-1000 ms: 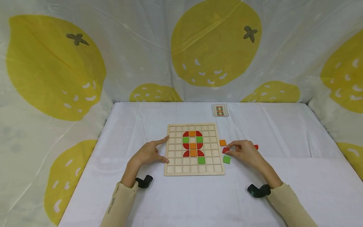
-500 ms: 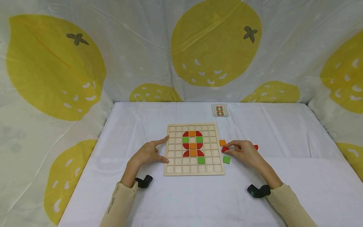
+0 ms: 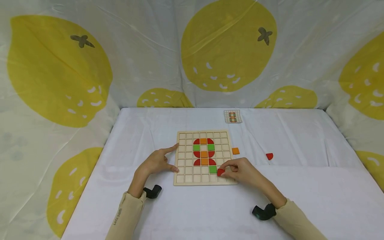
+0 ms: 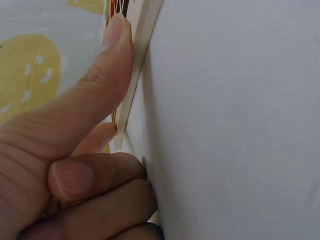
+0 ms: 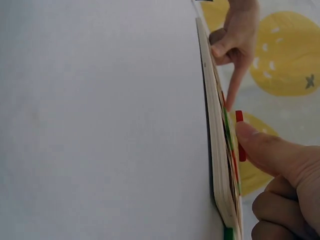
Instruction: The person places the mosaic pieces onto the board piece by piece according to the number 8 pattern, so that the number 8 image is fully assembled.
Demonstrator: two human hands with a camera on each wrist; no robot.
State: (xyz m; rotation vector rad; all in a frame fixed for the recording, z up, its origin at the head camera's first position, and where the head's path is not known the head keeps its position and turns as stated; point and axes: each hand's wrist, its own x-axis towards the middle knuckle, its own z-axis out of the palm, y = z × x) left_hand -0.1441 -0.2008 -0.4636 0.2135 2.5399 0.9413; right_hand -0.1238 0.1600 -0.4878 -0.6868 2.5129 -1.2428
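A wooden grid board point(image 3: 186, 178) lies on the white table, with red, orange and green tiles set in its middle columns. My left hand point(image 3: 156, 162) rests at the board's left edge, thumb and index finger spread and touching it; in the left wrist view its other fingers are curled in. Between thumb and index finger, my right hand point(image 3: 244, 171) pinches a red tile point(image 3: 220, 172). It is held over the board's lower right, just right of a green square tile point(image 3: 213, 169). The right wrist view shows this red tile point(image 5: 240, 120) edge-on, apart from the board.
An orange square tile point(image 3: 235, 151) lies right of the board, and a red quarter-round tile point(image 3: 269, 156) farther right. Another green tile point(image 5: 228, 233) shows beside the board in the right wrist view. Behind the board lies a small pattern card point(image 3: 232, 116).
My right hand has carried the red tile leftward and nearer, from beside the board to above its lower right. The red tile on the table now shows fully. My left hand stays put.
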